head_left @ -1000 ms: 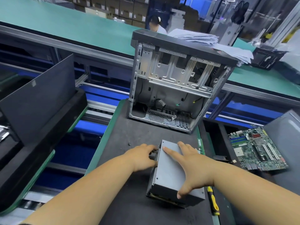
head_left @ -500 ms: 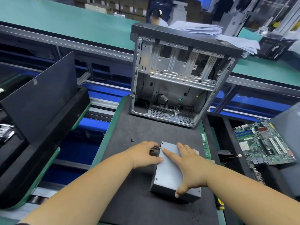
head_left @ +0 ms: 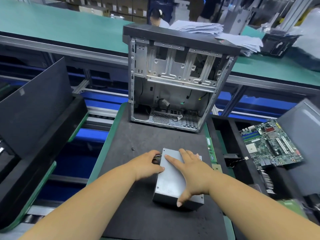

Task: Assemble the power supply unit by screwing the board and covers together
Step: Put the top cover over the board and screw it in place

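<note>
A grey metal power supply unit (head_left: 170,181) lies flat on the black foam mat (head_left: 142,135) in front of me. My right hand (head_left: 188,172) lies spread on its top cover, fingers straight and thumb hanging over the near edge. My left hand (head_left: 147,164) is at the unit's left side, fingers curled around the coloured cable bundle (head_left: 158,156) that comes out there. A small dark screw (head_left: 133,149) lies on the mat to the left of the unit.
An open computer case (head_left: 174,80) stands upright at the mat's far end. A green motherboard (head_left: 271,142) lies to the right, with a grey panel (head_left: 301,129) beyond it. A black tilted panel (head_left: 34,104) stands on the left. A paper stack (head_left: 216,33) sits behind the case.
The view has shifted a little and both hands with the unit sit slightly lower in it. Their hold on the unit looks the same.
</note>
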`<action>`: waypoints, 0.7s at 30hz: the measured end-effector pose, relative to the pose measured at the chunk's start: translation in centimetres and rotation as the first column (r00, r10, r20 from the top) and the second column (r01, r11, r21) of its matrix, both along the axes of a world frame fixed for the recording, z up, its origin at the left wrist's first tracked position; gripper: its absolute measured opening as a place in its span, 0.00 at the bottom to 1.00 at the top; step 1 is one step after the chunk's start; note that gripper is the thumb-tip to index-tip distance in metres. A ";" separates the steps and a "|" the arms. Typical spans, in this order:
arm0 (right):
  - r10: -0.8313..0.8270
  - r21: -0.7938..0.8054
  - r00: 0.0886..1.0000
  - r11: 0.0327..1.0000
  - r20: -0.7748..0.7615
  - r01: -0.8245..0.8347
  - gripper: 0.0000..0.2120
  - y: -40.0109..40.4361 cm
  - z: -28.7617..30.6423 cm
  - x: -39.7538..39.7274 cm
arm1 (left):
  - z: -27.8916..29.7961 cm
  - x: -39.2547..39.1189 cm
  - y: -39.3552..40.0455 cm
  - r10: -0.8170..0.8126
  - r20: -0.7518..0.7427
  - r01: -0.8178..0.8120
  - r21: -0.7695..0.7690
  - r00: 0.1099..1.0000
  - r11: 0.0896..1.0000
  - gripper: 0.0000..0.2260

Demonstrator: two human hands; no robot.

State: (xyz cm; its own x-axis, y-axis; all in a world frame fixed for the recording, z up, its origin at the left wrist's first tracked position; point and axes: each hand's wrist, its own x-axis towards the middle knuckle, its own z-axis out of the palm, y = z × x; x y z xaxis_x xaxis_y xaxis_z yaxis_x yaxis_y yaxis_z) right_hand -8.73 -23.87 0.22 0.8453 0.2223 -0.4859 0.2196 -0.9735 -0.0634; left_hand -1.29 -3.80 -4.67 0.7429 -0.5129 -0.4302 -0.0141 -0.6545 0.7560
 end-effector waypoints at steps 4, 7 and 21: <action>-0.102 0.246 0.994 0.965 0.026 0.092 0.62 -1.3 -0.4 -0.8 | -0.6 -0.4 -0.3 0.071 0.000 -0.071 0.023 0.997 0.997 0.27; -0.493 0.589 0.865 0.729 0.097 0.350 0.39 -3.5 -0.9 -1.3 | -0.8 -0.4 -0.4 0.128 -0.018 -0.127 0.022 0.992 0.992 0.25; -0.784 0.582 0.260 -0.153 -0.564 0.799 0.11 -6.8 -3.0 0.6 | -0.1 -0.1 -2.9 0.281 0.002 -0.281 -0.006 0.960 0.960 0.07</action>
State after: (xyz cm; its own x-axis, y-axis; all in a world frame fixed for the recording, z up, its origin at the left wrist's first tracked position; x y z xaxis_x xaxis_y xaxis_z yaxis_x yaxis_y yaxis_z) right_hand -8.08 -30.62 -2.74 0.6611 -0.4041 -0.6321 -0.6861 0.0153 -0.7274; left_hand -1.38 -6.65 -4.74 0.8587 -0.2852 -0.4258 0.1680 -0.6283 0.7596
